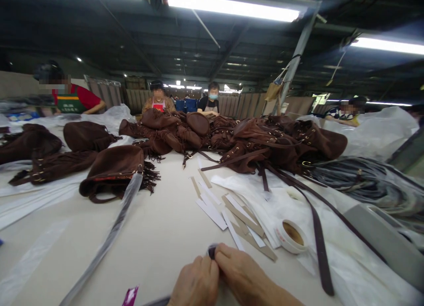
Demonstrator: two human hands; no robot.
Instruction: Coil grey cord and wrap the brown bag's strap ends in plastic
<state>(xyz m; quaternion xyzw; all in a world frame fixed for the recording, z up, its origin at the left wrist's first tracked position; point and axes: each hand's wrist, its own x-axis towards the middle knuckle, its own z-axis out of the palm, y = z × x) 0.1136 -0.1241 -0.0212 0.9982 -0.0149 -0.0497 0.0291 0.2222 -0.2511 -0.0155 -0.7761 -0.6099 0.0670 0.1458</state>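
Note:
My left hand (197, 281) and my right hand (243, 270) meet low in the middle of the view, both with closed fingers. Between their fingertips sticks up the dark end of a strap (212, 251), with a bit of clear film around it. Most of it is hidden by the fingers. To the left lies a brown fringed bag (114, 167) on its side. From its ring a strap in a clear plastic sleeve (114, 233) runs down across the table to the bottom edge. Whether this is the strap in my hands I cannot tell.
Several brown bags (265, 138) are heaped across the back of the pale table (165, 222). Cardboard strips (243, 213), a tape roll (291, 236), white plastic sheets (341, 253) and a loose brown strap (319, 253) lie right. Several people sit beyond.

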